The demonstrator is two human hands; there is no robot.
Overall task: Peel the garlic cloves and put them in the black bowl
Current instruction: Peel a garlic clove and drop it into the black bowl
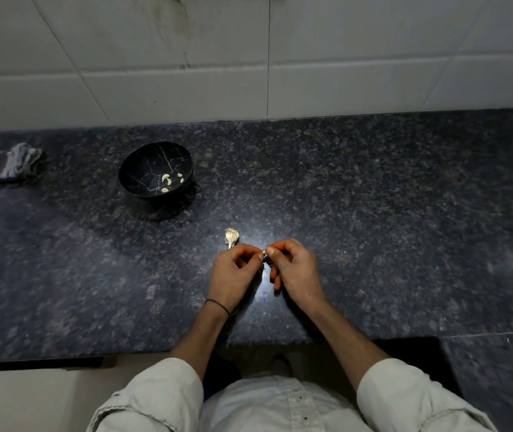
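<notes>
Over the middle of the dark desk (pixel 373 213), in the head view, the left hand (pixel 236 271) and right hand (pixel 295 269) both close their grip on one small garlic clove (pixel 263 251), pinched at the fingertips, seemingly mid-peel. Just beyond them lies a partly stripped garlic bulb (pixel 231 236). A few peeled cloves (pixel 166 179) already sit in the black bowl (pixel 147 160), farther left; I judge more peeling remains.

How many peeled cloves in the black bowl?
5 peeled cloves in the black bowl: two touching mid-bowl, two small by the right wall, one at the front. Blurry; overlaps could hide more.
</notes>
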